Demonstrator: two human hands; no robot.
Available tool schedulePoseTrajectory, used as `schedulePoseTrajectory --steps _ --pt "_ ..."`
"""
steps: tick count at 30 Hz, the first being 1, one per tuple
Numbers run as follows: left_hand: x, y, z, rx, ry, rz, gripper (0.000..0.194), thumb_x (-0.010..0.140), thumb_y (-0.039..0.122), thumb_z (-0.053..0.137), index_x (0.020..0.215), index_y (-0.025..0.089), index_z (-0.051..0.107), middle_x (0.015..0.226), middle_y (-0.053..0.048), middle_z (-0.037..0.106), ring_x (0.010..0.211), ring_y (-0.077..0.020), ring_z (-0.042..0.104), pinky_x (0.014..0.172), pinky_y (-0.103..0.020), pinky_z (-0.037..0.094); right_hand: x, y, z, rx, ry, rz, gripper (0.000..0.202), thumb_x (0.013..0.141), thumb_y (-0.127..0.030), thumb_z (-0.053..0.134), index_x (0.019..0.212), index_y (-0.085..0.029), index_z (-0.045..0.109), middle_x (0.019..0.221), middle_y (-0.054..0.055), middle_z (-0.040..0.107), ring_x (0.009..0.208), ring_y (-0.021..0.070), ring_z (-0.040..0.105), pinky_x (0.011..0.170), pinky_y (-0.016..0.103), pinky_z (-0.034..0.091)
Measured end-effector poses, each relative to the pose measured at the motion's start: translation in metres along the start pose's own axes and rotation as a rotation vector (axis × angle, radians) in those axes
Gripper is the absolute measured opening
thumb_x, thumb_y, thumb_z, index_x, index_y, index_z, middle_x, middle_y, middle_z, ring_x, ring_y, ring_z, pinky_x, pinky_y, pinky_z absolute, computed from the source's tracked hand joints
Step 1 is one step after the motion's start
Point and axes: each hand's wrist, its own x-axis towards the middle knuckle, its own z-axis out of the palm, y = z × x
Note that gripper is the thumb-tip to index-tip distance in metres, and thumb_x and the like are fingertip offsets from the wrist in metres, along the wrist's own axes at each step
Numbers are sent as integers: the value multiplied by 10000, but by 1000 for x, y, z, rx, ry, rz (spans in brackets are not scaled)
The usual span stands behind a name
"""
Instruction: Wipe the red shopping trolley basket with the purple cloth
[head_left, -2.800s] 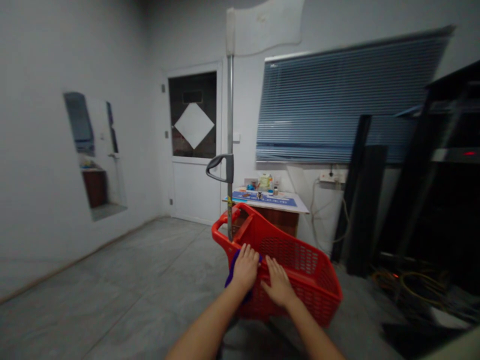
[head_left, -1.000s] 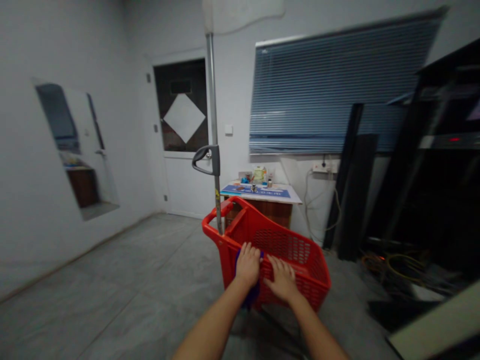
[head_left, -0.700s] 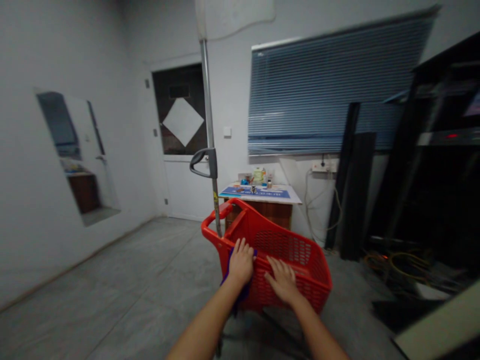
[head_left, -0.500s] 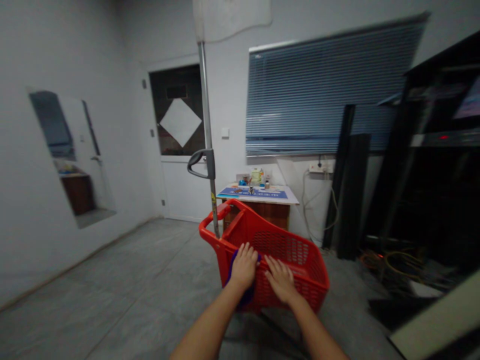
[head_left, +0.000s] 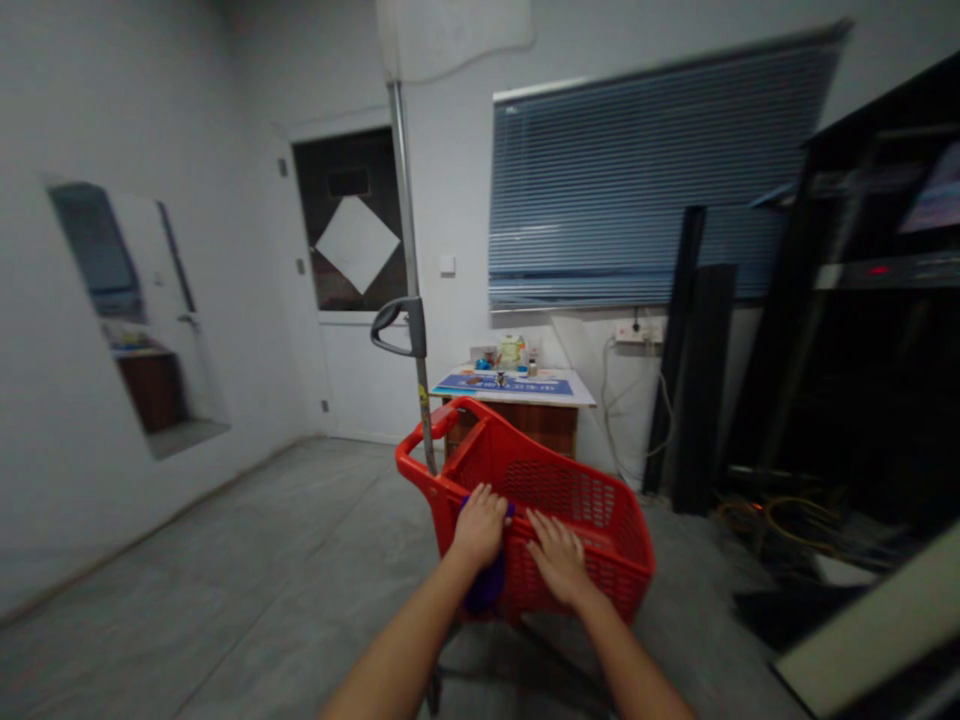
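A red plastic shopping cart (head_left: 577, 475) with perforated sides stands before me, its push handle at the far left. My left hand (head_left: 481, 522) is on the cart's near rim, its fingers curled over a purple cloth (head_left: 486, 588). The cloth is pressed to the rim and hangs down the outer side, part of it hidden behind my hand and wrist. Beside it, my right hand (head_left: 559, 555) lies on the same rim, fingers stretched out and slightly spread, holding nothing. A metal pole (head_left: 405, 200) with a grey loop grip (head_left: 401, 327) rises near the cart's handle.
Behind the cart is a small table (head_left: 585, 390) with bottles and small items. A white door (head_left: 360, 380) is at the back left, and a mirror (head_left: 142, 320) hangs on the left wall. To the right are black panels (head_left: 701, 390), a dark rack and loose cables (head_left: 802, 525).
My left hand has slid slightly left along the rim with the purple cloth, and more cloth shows below it. My right hand stays nearly in place. The view has shifted a little.
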Motion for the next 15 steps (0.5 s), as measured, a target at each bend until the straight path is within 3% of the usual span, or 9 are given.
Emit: schedulePoseTrajectory --steps 4,7,11,15 --pt "-3 -8 3 17 49 -40 213 927 244 463 1066 154 596 1141 -122 660 1248 -277 504 1119 -497 292 -1 0 0 -7 8 6 569 940 -457 242 1497 -360 175 1552 -68 253 1423 200 190 1143 442 134" --pt "-7 0 12 13 100 -71 265 932 242 455 1151 148 571 1246 -135 618 1301 -281 453 1122 -509 283 -2 -2 -1 -9 15 9 572 935 -452 253 1496 -366 178 1549 -71 260 1424 202 190 1143 444 137" --pt "-7 9 15 -37 42 14 309 934 228 455 1219 163 552 1327 -116 576 1324 -250 431 1135 -459 286 -4 -4 -6 0 3 7 576 931 -441 250 1496 -346 197 1548 -69 262 1424 198 192 1146 435 134" --pt "-4 -7 2 -35 0 41 257 922 219 460 1143 171 583 1221 -114 635 1271 -250 486 1144 -480 256 -7 -4 -7 5 -6 9 583 929 -440 242 1500 -332 192 1552 -73 245 1426 198 188 1149 433 126"
